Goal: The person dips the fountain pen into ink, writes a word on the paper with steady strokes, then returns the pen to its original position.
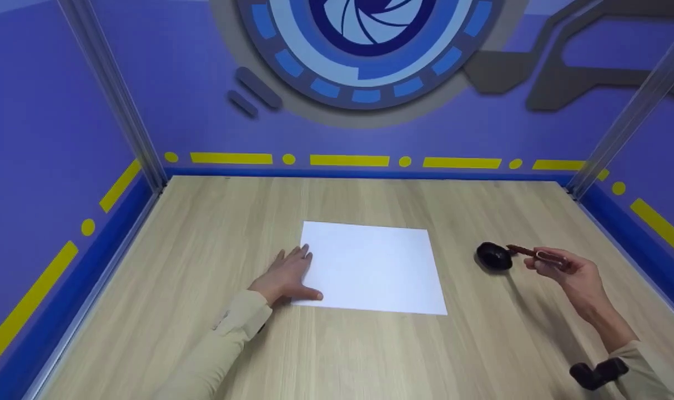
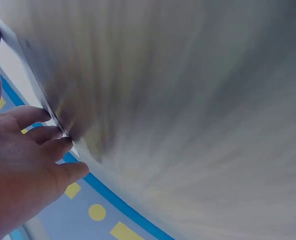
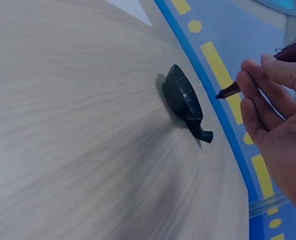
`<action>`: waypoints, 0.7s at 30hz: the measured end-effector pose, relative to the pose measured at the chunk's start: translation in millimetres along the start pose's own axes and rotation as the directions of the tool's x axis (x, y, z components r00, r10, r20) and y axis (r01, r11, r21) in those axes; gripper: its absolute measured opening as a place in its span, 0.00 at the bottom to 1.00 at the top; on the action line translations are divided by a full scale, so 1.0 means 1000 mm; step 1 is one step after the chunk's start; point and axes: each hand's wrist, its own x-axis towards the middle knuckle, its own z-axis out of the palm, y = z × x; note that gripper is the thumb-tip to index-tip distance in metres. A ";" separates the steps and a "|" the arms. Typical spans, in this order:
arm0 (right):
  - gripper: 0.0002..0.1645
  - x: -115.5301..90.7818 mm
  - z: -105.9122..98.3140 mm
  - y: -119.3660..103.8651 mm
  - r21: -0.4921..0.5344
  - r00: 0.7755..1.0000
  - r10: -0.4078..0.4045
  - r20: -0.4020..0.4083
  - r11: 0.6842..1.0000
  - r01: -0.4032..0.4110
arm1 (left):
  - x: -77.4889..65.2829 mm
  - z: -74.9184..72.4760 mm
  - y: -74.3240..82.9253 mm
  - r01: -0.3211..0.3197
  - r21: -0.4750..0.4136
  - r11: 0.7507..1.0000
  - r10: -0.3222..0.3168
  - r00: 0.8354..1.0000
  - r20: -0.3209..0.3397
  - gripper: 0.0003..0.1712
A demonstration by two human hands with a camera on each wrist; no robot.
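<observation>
A white sheet of paper [image 1: 373, 269] lies on the wooden table. My left hand [image 1: 290, 275] rests along its left edge, fingers spread and thumb over the lower left corner. On the right, my right hand [image 1: 570, 278] pinches a dark brown pen [image 1: 521, 251] between thumb and fingers, above the table. The pen's pointed tip faces left. Close to that tip stands a small black dish with a short stub handle [image 3: 183, 95]. In the right wrist view the tip is apart from the dish. The left wrist view shows the left fingers [image 2: 45, 132] at the paper's edge.
Blue-purple panels [image 1: 192, 105] with yellow marks enclose the table [image 1: 348, 355] at the back and both sides. Metal posts [image 1: 115, 94] stand at the back corners. A black device [image 1: 598, 373] sits at the right wrist.
</observation>
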 end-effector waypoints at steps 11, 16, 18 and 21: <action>0.12 0.004 0.004 0.001 0.021 0.996 -0.041 -0.085 0.999 0.043 | -0.008 0.006 0.022 -0.126 0.129 0.984 0.133 0.990 -0.043 0.44; 0.10 0.013 0.005 -0.001 -0.026 0.995 -0.015 -0.096 1.000 0.013 | -0.010 0.008 0.030 -0.181 0.163 0.970 0.192 0.980 -0.055 0.40; 0.09 0.016 0.007 -0.001 -0.071 0.994 -0.005 -0.109 0.997 -0.003 | -0.011 0.009 0.033 -0.192 0.170 0.966 0.204 0.978 -0.052 0.40; 0.07 0.022 0.009 0.000 -0.123 0.991 0.011 -0.131 0.992 -0.027 | -0.013 0.012 0.036 -0.198 0.166 0.966 0.207 0.977 -0.045 0.41</action>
